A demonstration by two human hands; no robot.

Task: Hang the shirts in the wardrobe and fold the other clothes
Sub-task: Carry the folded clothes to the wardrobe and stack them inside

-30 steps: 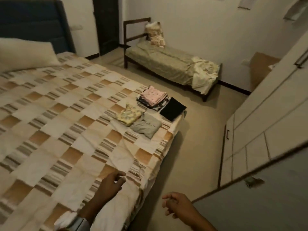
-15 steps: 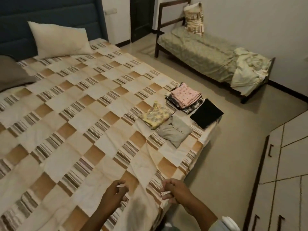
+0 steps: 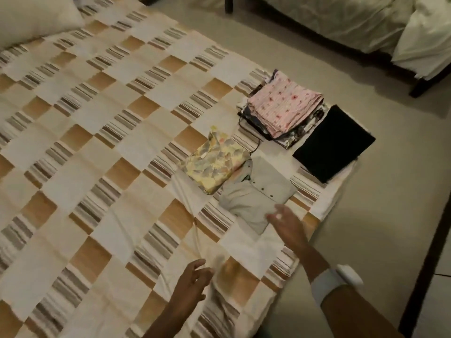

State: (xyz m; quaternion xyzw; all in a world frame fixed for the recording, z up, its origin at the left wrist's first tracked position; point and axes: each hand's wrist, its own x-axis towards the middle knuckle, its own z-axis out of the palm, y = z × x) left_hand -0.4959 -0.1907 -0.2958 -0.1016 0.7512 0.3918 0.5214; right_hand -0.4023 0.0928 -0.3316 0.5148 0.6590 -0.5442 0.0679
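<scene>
Several folded clothes lie near the foot corner of the bed. A folded grey buttoned shirt lies nearest me, with a yellow patterned garment touching its left side. Behind them sit a stack topped by a pink printed cloth and a flat black folded piece. My right hand stretches out with loose fingers over the grey shirt's near corner; contact is unclear. My left hand hovers above the checked bedcover, fingers relaxed, holding nothing.
A cream pillow lies at the bed's head, top left. A second low bed with a rumpled pale sheet stands across the beige floor. A dark wardrobe base edge runs along the right.
The view has closed in on the bed's foot corner. My right hand has reached forward from the bed edge to the grey shirt; my left hand stays low over the cover.
</scene>
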